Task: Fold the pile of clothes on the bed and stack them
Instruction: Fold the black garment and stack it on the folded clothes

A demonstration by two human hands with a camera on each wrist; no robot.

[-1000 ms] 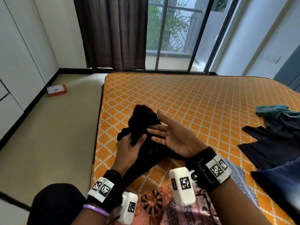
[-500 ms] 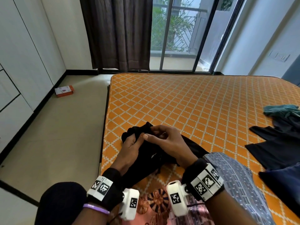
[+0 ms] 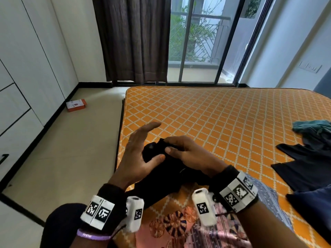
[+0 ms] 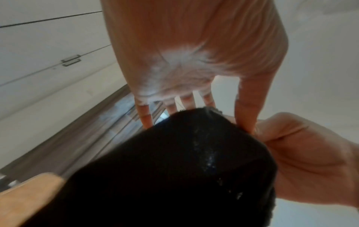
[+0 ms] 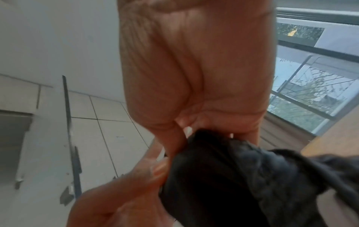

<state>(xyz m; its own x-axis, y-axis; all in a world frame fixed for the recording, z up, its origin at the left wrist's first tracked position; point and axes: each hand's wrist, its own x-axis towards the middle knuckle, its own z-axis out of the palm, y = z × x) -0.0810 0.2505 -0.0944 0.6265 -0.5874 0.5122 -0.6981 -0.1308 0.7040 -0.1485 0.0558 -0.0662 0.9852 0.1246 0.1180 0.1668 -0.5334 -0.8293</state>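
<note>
A black garment (image 3: 161, 178) lies bunched at the near left corner of the orange bed (image 3: 215, 113). My right hand (image 3: 170, 144) curls over its top end and pinches the fabric between thumb and fingers. My left hand (image 3: 143, 145) is beside it with fingers straight and spread, only the thumb touching the cloth. In the left wrist view the black garment (image 4: 174, 169) fills the lower frame under the straight fingers (image 4: 144, 116). The right wrist view shows the black garment (image 5: 233, 176) gathered under my curled right hand (image 5: 194, 130).
A loose pile of dark and teal clothes (image 3: 308, 158) lies at the bed's right edge. Patterned fabric (image 3: 179, 226) covers the bed's near edge by my wrists. An orange box (image 3: 76, 105) sits on the floor to the left. The bed's left edge drops to the floor.
My left hand has let go of the black garment and spread its fingers, lifting up and left. My right hand has kept its hold on the top end.
</note>
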